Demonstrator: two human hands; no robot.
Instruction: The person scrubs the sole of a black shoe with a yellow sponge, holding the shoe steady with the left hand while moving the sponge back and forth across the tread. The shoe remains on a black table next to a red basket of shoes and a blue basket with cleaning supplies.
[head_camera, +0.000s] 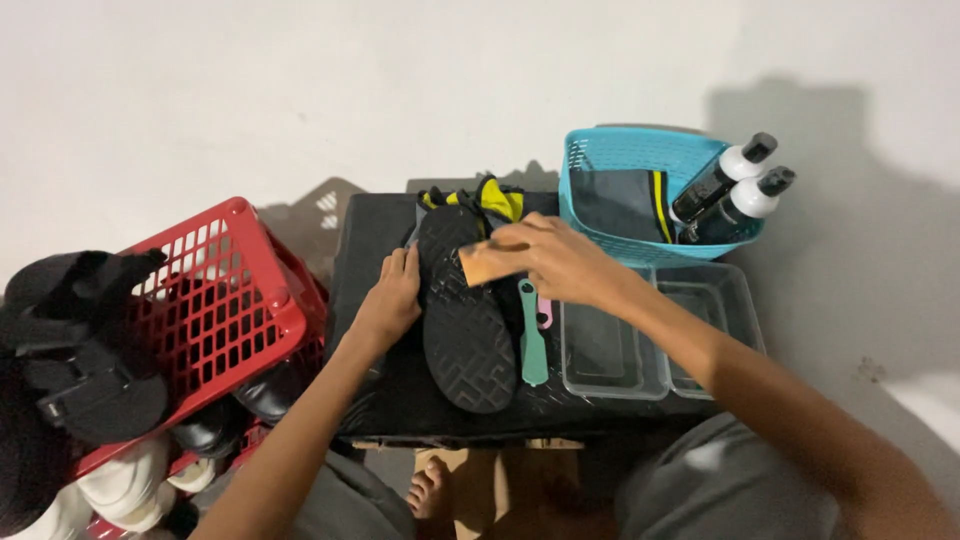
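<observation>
White wall backs a low black bench (380, 400). Leftmost, a red crate (215, 310) holds shoes. The left hand (392, 298) presses flat, steadying an upturned sandal (462, 310); the right hand (560, 258) grips a tan sponge (482, 262) against its sole, apparently mid-scrub. Rightward lie a teal brush (532, 345), clear trays (612, 350) and a blue basket (630, 190).

Sandal sole (465, 320): matt black rubber, grooved tread. Baskets (215, 300): glossy perforated plastic. Trays (610, 350): clear smooth plastic. Worktop (370, 250): textured black.
</observation>
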